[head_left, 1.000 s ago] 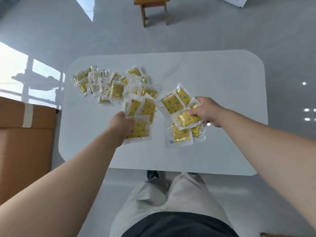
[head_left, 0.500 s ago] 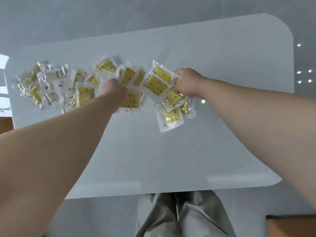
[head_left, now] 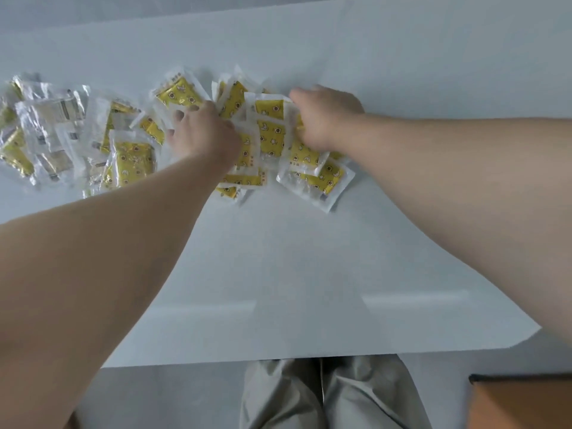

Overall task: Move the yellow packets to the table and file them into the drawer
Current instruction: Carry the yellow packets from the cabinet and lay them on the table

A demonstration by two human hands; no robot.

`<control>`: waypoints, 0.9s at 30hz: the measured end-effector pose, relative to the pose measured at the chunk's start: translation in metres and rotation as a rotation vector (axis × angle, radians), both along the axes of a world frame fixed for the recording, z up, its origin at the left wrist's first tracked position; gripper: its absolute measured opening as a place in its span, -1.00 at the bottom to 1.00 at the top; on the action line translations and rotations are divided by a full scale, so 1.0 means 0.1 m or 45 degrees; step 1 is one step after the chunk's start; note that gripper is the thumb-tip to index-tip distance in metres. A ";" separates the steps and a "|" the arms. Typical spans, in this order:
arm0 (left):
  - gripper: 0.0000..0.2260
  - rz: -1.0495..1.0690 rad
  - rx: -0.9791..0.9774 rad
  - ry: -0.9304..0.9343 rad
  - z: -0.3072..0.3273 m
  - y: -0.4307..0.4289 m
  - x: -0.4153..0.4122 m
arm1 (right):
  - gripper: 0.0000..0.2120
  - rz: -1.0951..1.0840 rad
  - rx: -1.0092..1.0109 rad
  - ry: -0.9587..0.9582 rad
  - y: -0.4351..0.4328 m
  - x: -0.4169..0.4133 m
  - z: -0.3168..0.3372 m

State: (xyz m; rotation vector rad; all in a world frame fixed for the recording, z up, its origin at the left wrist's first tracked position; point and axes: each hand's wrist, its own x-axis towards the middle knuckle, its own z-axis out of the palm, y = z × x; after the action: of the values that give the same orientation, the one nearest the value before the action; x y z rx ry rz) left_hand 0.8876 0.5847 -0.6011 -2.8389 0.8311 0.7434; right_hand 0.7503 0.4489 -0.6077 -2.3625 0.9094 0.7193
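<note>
Grey floor fills the nearest strip of the view, with your trousers (head_left: 334,394) at centre and the corner of a brown box (head_left: 520,404) at the lower right. Beyond them lies the white worktop (head_left: 294,258). Both of your forearms reach across its near half.

1. Left hand (head_left: 201,131): seen from the back, fingers bent, tips resting on the packets. The palm is hidden, so you cannot tell whether it pinches anything.
2. Right hand (head_left: 325,116): just beside the left, knuckles up. The thumb lies over a packet's top edge and the fingers curl under and out of sight. Judge this a grip on a small bunch.
3. Yellow packets (head_left: 272,140): all on the worktop, in an overlapping band whose long axis runs left to right across the far half. The band passes under both hands and spreads into a loose heap well to the left.

Most of the band lies left of your left hand, so that hand is the nearer for gathering. The drawer is not in view. Filing has probably not begun.
</note>
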 end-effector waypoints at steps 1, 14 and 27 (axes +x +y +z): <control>-0.68 -0.019 0.013 -0.033 -0.03 0.01 0.00 | -0.60 0.001 -0.046 0.007 0.02 0.00 -0.05; -0.04 0.029 0.067 -0.013 0.00 0.39 -0.33 | -0.13 -0.059 -0.269 0.120 0.27 -0.23 -0.04; -0.60 -0.017 -0.104 0.260 2.34 1.13 -1.01 | -0.60 0.136 -0.019 0.140 0.91 -0.82 2.26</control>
State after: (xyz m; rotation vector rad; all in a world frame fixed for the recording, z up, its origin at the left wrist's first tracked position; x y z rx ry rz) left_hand 0.7866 0.6980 -0.3667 -2.8596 0.9261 1.0348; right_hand 0.6682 0.5400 -0.3820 -2.4190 0.8410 0.8950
